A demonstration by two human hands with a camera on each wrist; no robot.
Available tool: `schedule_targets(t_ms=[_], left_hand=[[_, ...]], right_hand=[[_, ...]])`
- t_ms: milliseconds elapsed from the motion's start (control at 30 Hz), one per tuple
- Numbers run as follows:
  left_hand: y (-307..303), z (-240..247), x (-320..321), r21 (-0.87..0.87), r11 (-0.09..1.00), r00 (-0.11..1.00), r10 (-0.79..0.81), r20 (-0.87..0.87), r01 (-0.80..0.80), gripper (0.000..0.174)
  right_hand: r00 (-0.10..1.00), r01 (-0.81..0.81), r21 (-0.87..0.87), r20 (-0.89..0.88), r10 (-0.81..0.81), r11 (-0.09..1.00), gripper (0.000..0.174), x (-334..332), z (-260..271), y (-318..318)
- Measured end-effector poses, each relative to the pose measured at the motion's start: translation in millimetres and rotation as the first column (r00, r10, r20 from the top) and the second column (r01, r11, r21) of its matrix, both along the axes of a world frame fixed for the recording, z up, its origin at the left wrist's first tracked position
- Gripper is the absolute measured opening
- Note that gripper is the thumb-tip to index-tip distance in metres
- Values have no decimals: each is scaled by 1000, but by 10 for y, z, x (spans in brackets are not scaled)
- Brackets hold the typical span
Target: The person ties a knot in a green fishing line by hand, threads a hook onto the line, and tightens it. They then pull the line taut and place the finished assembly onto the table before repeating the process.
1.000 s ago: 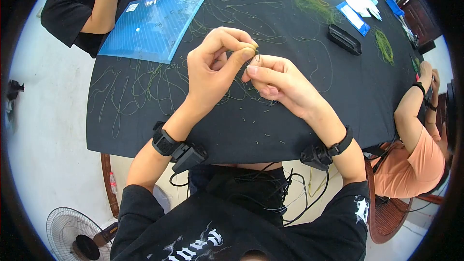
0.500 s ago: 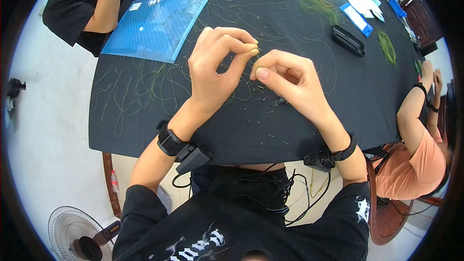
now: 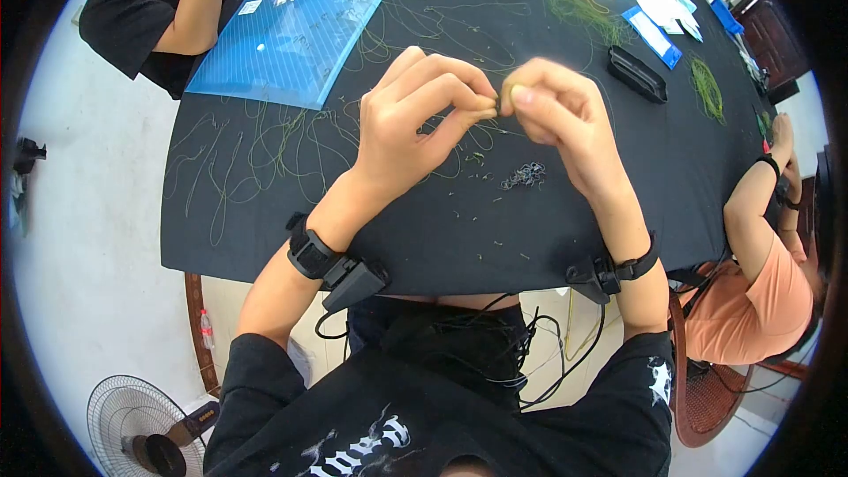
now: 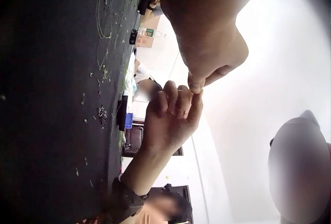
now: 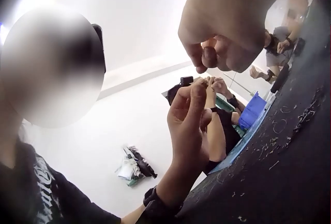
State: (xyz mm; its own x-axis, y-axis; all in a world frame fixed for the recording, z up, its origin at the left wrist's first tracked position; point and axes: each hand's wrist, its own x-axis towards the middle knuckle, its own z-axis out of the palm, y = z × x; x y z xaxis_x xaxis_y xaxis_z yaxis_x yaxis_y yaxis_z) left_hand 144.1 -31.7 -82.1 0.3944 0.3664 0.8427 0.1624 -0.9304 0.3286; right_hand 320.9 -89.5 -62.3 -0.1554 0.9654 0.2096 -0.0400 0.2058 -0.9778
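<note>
Thumb and fingertips of my left hand (image 3: 413, 119) pinch a tiny dark piece, partly hidden, with thin green line at it. Just to its right, my right hand (image 3: 565, 110) has its fingers curled and the thumb pressed on the index finger. In the left wrist view a fine line (image 4: 183, 90) crosses the fingers of my right hand (image 4: 168, 118), close to my left fingertips. The right wrist view shows my left hand (image 5: 187, 118) upright below my right hand (image 5: 225, 27). A small pile of dark metal pieces (image 3: 525, 176) lies on the table below the hands.
Tangled green lines (image 3: 265, 146) spread on the black table (image 3: 397, 256) at the left, near a blue folder (image 3: 291, 44). Farther right are an open black case (image 3: 636, 75) and green coils (image 3: 707, 88). People sit at both sides.
Both hands have moved right and the right hand has also risen, uncovering the pile of metal pieces. My left fingertips still pinch the small piece.
</note>
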Motion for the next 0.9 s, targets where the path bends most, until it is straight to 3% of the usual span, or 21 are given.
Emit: schedule_targets(t_ms=[33,167,267,467,900], left_hand=[[-10,1,-3,-25,999,1000,-30,-4,30,14],[-40,-27,19,-187,973,987,-121,102,138,13],[-71,-32,5,-331,928,977,-114,180,169,12],[-97,-39,4,-456,861,959,-116,257,226,9],[-25,-173,34,-519,794,930,-152,335,317,5]], right_hand=[[998,16,-28,-56,-17,999,16,20,-4,15],[998,57,-22,-3,-58,998,17,89,-43,73],[999,48,-22,24,-47,999,18,74,-50,80],[999,-18,-105,27,21,994,19,-21,-90,64],[995,-101,-110,0,101,989,19,-124,-189,46]])
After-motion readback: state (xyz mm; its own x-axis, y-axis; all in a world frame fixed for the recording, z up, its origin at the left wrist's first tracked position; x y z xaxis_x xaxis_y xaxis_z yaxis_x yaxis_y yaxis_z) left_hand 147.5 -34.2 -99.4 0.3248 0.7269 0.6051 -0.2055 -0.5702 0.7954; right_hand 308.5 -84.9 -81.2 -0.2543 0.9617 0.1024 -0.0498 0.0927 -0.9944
